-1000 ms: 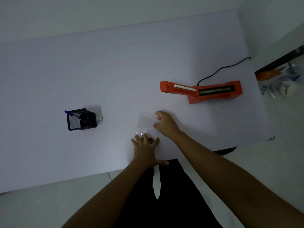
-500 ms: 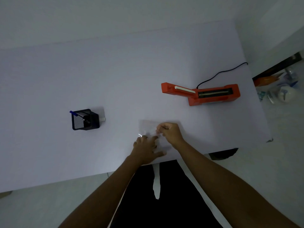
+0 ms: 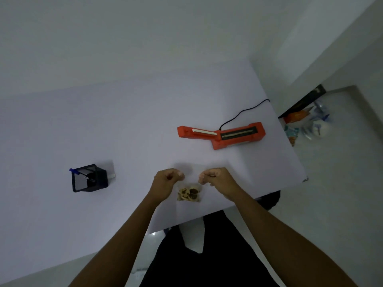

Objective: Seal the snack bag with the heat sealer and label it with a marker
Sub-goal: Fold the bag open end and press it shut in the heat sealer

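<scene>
Near the lower middle of the frame, just above the counter's (image 3: 124, 125) near edge, the two hands hold a clear snack bag (image 3: 189, 193) up between them. The left hand (image 3: 167, 181) and the right hand (image 3: 215, 179) are both curled, thumb against forefinger, each pinching one upper corner of the bag. The film itself is faint in the dim light, so its top edge is hard to trace. Pale rings and darker pieces sit bunched at the bottom of the bag, which hangs below and between the knuckles.

Toward the upper right, well apart from the hands, the orange heat sealer (image 3: 221, 134) lies flat on the counter with its arm swung out to the left. Its black cord (image 3: 242, 112) runs off toward the far right edge. At the left of the frame stands a black mesh pen holder (image 3: 89, 179), with a blue marker (image 3: 73, 170) poking out at its upper left corner.
</scene>
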A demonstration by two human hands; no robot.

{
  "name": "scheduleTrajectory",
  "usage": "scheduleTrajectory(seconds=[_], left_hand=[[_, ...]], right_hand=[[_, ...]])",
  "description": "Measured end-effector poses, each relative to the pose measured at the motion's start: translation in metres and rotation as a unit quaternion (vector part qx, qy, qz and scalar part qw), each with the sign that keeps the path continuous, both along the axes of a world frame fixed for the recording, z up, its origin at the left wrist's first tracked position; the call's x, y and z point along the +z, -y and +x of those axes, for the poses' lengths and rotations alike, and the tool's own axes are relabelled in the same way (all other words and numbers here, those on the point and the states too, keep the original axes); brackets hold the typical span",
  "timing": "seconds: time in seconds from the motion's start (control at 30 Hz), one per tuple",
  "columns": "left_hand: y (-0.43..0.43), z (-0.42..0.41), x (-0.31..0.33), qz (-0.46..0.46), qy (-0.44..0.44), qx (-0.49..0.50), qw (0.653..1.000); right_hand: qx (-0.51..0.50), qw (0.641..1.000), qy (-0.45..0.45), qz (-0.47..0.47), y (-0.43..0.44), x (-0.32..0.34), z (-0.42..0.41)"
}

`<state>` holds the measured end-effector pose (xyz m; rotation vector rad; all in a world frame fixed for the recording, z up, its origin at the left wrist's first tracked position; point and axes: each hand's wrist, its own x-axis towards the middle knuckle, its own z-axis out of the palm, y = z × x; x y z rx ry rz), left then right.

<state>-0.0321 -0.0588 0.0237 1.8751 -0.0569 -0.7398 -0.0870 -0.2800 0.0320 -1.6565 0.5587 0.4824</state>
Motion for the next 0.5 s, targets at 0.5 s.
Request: scheduleTrajectory(seconds=[0.5], left_hand=[[0.191,0.023,0.005,-0.106,-0.167,0.089,0.976]], right_hand=[[-0.053,0.998,-0.013,0.020,0.176,0.014,0.024]])
